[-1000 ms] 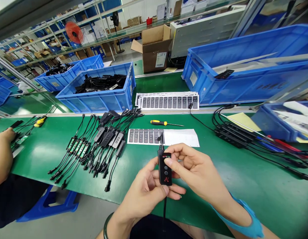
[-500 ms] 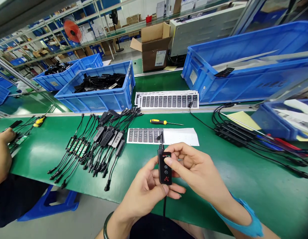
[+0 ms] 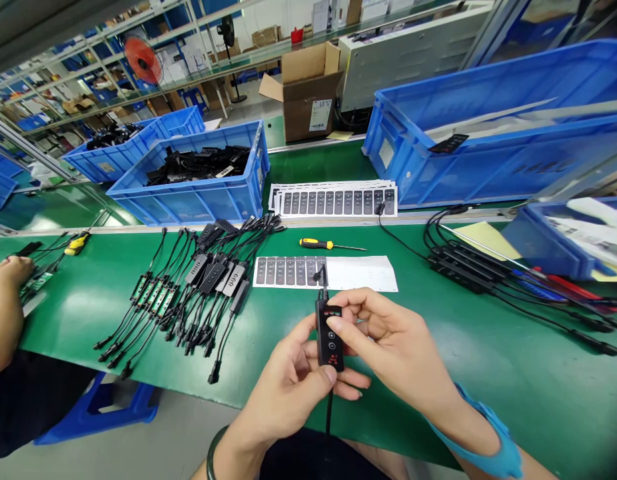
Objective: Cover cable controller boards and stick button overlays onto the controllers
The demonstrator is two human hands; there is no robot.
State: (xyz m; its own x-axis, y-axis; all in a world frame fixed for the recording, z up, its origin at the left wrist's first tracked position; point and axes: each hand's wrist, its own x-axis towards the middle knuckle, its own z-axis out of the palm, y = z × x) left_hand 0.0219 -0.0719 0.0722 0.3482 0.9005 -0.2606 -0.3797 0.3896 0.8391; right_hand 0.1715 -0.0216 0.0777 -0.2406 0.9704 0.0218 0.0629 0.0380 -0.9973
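Between my hands is a small black controller (image 3: 331, 350) with plus and minus marks, red print and a cable at each end. My left hand (image 3: 296, 380) grips it from below, the thumb on its lower end. My right hand (image 3: 388, 340) holds its upper part, the thumb pressed on the face and fingers behind. Just beyond lies a sheet of dark labels (image 3: 288, 271), its right half bare white. A yellow-and-black screwdriver (image 3: 316, 244) rests behind that sheet. To the left are several cabled controllers (image 3: 213, 277) and several open ones with green circuit boards (image 3: 156, 297).
Blue bins (image 3: 188, 197) of black parts stand back left, a long blue bin (image 3: 488, 180) back right. More label sheets (image 3: 338, 202) lie at the back. Finished-looking cabled units (image 3: 461, 270) are piled at right. A co-worker's hand (image 3: 8, 273) works at far left.
My left thumb has shifted slightly up onto the lower end of the controller's face. My right thumb stays on its upper part. At far left, the co-worker's hand has moved slightly.
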